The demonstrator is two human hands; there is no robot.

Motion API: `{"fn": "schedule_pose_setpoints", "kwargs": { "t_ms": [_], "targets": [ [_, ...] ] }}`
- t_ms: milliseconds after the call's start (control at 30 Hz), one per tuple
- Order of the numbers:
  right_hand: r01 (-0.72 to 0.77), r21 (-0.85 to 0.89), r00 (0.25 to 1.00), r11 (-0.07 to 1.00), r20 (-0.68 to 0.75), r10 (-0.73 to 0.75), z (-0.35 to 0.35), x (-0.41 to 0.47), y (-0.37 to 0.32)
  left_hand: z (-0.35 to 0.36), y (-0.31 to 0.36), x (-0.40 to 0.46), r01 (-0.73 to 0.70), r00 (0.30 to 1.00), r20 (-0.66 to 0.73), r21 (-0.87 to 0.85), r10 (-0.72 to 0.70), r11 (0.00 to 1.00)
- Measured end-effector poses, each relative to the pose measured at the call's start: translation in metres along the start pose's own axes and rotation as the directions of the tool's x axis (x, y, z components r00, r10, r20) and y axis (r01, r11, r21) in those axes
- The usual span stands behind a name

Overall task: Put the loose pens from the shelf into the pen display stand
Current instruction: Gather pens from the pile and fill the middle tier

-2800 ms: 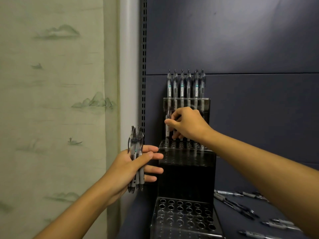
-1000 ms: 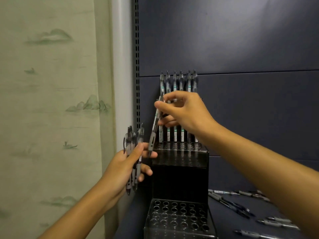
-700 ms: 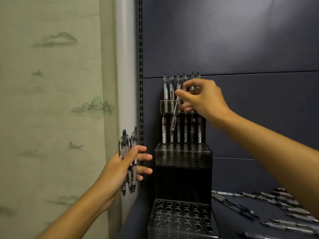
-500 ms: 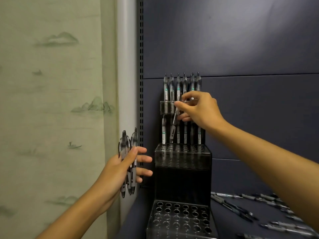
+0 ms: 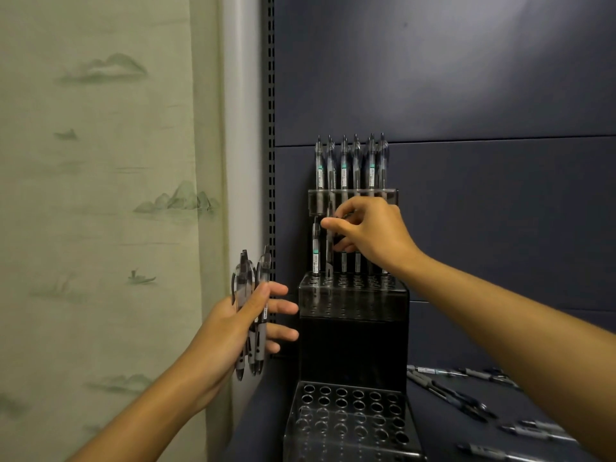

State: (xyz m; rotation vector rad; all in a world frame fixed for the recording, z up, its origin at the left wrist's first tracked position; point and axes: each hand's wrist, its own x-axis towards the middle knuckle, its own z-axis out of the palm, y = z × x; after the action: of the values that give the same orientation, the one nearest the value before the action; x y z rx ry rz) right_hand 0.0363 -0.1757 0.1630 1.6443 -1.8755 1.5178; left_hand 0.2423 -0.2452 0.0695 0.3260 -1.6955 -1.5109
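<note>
Pen (image 5: 330, 248) pinched in the right hand (image 5: 373, 235) hangs just above the stand's (image 5: 353, 298) middle tier, tip near a back-row hole at eleven o'clock. Left hand (image 5: 233, 328) grips the spare pens (image 5: 250, 315). Next, I'd guess: straighten, push down.

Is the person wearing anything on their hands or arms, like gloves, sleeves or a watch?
No. The left hand and the right hand are both bare, without gloves or rings that show. Both forearms are uncovered as far as the picture reaches, with no sleeve, watch or wristband.
</note>
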Motion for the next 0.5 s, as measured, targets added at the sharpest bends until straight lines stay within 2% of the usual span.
{"fn": "schedule_pose_setpoints", "kwargs": {
  "t_ms": [200,333,500],
  "targets": [
    [0.005,-0.113,1.000,0.994,0.001,-0.005,0.0033,0.0008,0.0023,-0.0009,-0.0014,-0.0004,0.004,1.000,0.011,-0.004,-0.004,1.000],
    [-0.006,-0.206,0.995,0.978,0.091,0.026,0.0031,0.0020,0.0045,-0.0003,-0.0014,-0.0004,0.000,1.000,0.019,-0.012,0.001,1.000],
    [0.042,-0.298,0.997,0.954,0.080,-0.019,0.0026,-0.0041,0.0035,-0.0003,-0.0007,-0.0004,-0.006,1.000,0.031,-0.022,0.006,1.000]
  ]
}}
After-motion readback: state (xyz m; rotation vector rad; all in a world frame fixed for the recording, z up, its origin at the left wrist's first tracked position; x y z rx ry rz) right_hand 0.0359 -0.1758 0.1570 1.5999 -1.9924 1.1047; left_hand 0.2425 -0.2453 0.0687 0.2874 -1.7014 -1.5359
